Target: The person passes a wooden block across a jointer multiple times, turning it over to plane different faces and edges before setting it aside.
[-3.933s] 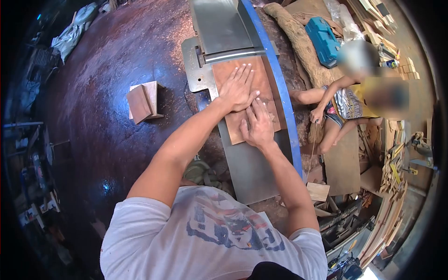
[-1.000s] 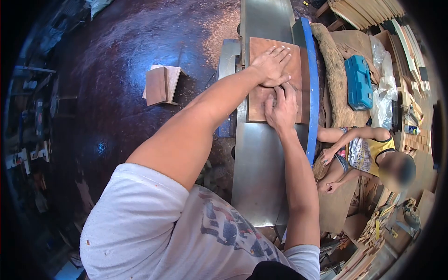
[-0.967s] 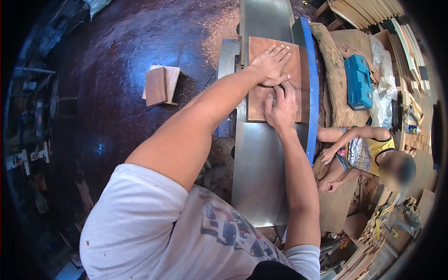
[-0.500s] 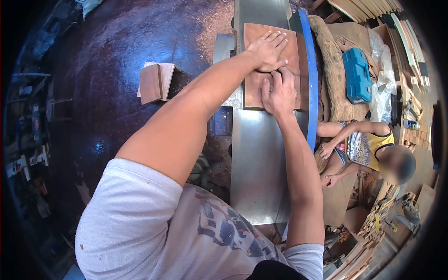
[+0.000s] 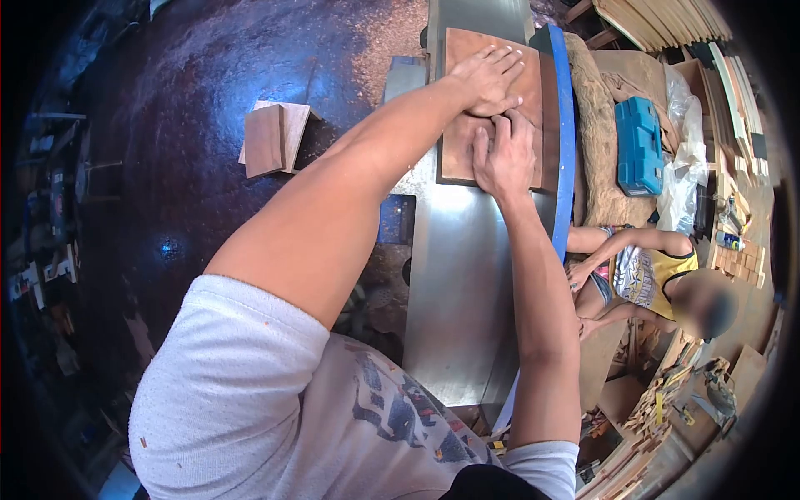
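A flat wooden board (image 5: 460, 162) lies on the metal bed (image 5: 457, 292) of a machine that looks like a jointer, alongside its blue-edged fence (image 5: 563, 142). My left hand (image 5: 490, 81) rests flat on the far part of the board, fingers stretched out and slightly spread. Closer to me, my right hand (image 5: 507, 157) presses on the near part, its fingers bent and the thumb held apart. Both hands touch the top face of the board. What lies beneath the board is hidden.
Two wooden blocks (image 5: 266, 143) sit to the left above the dark floor (image 5: 192, 75). Beyond the fence are a log (image 5: 590, 125), a teal case (image 5: 639, 146) and a seated person (image 5: 637, 271). Stacked wood strips (image 5: 667, 18) and offcuts (image 5: 662, 400) lie at the right.
The board and both my hands have slid a little farther forward along the metal bed. The view has shifted slightly. Both hands keep their pose on the board.
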### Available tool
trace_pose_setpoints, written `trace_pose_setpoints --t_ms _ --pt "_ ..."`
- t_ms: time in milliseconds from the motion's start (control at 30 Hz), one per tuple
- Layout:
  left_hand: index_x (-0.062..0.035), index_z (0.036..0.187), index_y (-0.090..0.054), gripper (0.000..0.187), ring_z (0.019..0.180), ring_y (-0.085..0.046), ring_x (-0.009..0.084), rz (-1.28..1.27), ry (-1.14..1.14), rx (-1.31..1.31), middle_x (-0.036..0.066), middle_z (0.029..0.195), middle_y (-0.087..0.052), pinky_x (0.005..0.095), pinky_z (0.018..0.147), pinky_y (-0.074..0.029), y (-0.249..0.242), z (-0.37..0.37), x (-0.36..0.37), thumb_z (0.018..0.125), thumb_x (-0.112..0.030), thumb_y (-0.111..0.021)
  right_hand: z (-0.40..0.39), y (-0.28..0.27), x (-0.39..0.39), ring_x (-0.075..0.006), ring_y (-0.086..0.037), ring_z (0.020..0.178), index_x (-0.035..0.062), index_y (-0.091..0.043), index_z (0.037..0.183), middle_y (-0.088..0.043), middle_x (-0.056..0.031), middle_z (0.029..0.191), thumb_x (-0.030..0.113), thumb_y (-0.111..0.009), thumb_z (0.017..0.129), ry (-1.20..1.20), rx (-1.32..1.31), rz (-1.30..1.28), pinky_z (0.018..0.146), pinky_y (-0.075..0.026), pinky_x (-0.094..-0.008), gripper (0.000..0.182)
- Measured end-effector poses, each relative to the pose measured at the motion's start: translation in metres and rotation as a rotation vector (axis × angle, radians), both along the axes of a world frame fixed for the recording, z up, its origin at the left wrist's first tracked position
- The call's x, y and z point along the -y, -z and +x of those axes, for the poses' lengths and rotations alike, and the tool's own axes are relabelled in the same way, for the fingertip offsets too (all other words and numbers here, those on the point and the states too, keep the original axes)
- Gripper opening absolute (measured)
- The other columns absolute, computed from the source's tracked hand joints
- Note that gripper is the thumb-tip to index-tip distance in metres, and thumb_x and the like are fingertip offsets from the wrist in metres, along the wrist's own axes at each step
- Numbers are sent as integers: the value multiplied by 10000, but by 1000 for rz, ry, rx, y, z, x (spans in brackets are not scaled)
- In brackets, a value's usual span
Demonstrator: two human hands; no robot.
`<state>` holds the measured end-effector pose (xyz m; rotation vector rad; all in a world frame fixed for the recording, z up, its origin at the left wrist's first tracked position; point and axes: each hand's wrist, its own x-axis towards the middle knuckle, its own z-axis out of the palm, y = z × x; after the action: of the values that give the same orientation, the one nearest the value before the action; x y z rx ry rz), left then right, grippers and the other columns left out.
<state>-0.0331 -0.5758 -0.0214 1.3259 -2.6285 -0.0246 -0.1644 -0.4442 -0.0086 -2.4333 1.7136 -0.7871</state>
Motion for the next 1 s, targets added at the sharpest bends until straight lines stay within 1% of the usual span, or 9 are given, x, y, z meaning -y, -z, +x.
trace_pose_setpoints --t_ms 133,233,333,533,733,1000 --pt "-13 1633 -303 799 1607 -209 329 17 -5 -3 180 1723 -262 459 1327 -145 -1 1 8 1071 -578 -362 2 0 9 -436 -551 1215 0 -633 1196 -582 -224 1306 262 -690 951 0 -12 -28 981 -507 -540 364" --pt "-17 1634 -302 795 1608 -206 326 13 -6 4 176 1725 -257 455 1327 -147 0 2 15 1072 -576 -363 2 3 17 -419 -538 1253 11 -631 1184 -560 -230 1331 287 -681 949 0 -14 1 995 -492 -557 365" --pt "-21 1633 -306 792 1607 -212 328 3 -16 27 176 1725 -259 454 1326 -152 0 3 20 1071 -575 -369 4 3 22 -420 -535 1242 8 -634 1180 -563 -232 1319 292 -679 951 -20 5 -23 1013 -475 -556 367" --pt "-23 1628 -316 783 1600 -231 336 -26 -13 14 177 1723 -263 457 1324 -161 4 5 34 1069 -568 -381 5 6 37 -413 -529 1222 -1 -639 1168 -567 -219 1284 309 -676 954 -13 -54 -14 1043 -438 -542 379" --pt "-23 1631 -309 784 1602 -226 333 -7 -12 33 180 1725 -258 461 1324 -158 1 8 46 1071 -567 -377 9 3 49 -413 -524 1220 0 -638 1147 -563 -217 1282 332 -662 962 -6 -63 -3 1041 -433 -540 380" --pt "-25 1633 -308 785 1604 -221 332 -14 -22 35 177 1727 -257 462 1325 -149 3 10 66 1074 -573 -362 10 3 69 -408 -531 1187 -2 -633 1115 -572 -218 1231 324 -678 950 -40 -75 -46 1007 -432 -534 369"
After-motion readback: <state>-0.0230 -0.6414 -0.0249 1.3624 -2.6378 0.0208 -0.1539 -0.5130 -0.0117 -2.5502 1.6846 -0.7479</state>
